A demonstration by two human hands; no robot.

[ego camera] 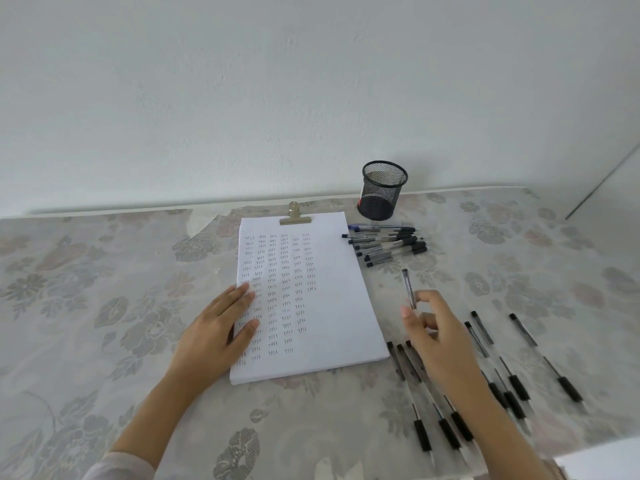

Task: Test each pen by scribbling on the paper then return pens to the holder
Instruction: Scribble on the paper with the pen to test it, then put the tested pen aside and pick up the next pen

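Observation:
A white stack of paper (pixel 325 306), clipped at its top and covered in columns of small scribbles, lies mid-table. My left hand (pixel 221 327) rests flat on its left edge, fingers straight. To the right of the sheet, my right hand (pixel 436 337) pinches one pen (pixel 408 287) between thumb and fingertips, its end pointing away from me. A black mesh holder (pixel 383 190) stands upright behind the paper's right corner. Several capped pens (pixel 388 242) lie heaped just in front of it. Several uncapped pens (pixel 502 372) lie spread near my right wrist, partly hidden by it.
A floral tablecloth (pixel 104 306) covers the table, which ends at a white wall (pixel 277 98) close behind the holder. A metal bulldog clip (pixel 294 214) holds the paper's top edge. The table's front right corner (pixel 595 441) is near my right forearm.

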